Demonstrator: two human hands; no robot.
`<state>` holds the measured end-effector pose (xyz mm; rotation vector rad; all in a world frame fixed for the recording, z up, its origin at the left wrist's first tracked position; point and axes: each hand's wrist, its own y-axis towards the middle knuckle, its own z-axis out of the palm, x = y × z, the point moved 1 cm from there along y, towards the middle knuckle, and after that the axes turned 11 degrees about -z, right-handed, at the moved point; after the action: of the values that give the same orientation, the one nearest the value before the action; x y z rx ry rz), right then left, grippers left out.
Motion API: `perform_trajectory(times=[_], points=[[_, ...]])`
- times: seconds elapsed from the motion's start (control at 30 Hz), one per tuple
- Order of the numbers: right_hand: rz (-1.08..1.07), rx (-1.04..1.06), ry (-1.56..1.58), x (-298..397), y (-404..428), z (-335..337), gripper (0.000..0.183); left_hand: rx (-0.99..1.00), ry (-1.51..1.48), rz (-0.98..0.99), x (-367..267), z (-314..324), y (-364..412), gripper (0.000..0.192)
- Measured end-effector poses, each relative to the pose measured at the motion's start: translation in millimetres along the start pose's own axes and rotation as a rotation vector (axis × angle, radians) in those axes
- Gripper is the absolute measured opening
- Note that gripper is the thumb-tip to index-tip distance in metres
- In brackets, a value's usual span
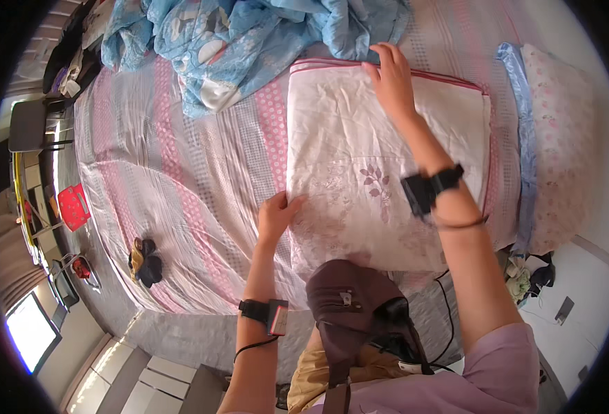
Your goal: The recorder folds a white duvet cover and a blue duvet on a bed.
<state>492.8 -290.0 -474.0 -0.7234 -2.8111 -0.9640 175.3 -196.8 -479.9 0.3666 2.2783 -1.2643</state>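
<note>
A folded white cloth (335,124) with red piping and a leaf pattern lies on the bed, in front of my body. My left hand (276,215) is at its left edge, thumb over the cloth; whether the fingers pinch it cannot be told. My right hand (393,83) rests over its far, red-piped edge with the thumb and fingers apart. Both wrists wear black strapped devices. A crumpled blue patterned quilt (252,46) lies just beyond the cloth's far edge.
A striped pink and grey sheet (201,171) covers the bed. A floral pillow (558,150) with a blue satin edge lies at the right. Small dark and tan items (146,261) lie near the bed's left side. A dark bag (356,305) hangs at my front, with a black cable beside it.
</note>
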Motion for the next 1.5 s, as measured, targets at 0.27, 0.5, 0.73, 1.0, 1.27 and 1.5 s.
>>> perform_trajectory(times=[0.27,0.5,0.73,1.0,1.27,1.5], points=[[0.039,0.42,0.008,43,-166,-86,0.044,-0.153,0.033,0.098,21,14,8,0.043],[0.595,0.199,-0.274,-62,-318,-189,0.042,-0.267,-0.193,0.366,42,26,0,0.034],[0.287,0.265,-0.164,56,-312,-229,0.043,0.148,-0.39,0.037,87,28,-65,0.029],[0.589,0.171,-0.356,64,-354,-264,0.042,0.224,-0.258,0.178,106,43,-104,0.067],[1.151,0.322,0.158,15,-373,-254,0.079,0.068,-0.31,0.412,117,72,-107,0.082],[1.012,0.574,0.051,-8,-356,-254,0.073,-0.229,-0.077,0.528,110,81,-118,0.069]])
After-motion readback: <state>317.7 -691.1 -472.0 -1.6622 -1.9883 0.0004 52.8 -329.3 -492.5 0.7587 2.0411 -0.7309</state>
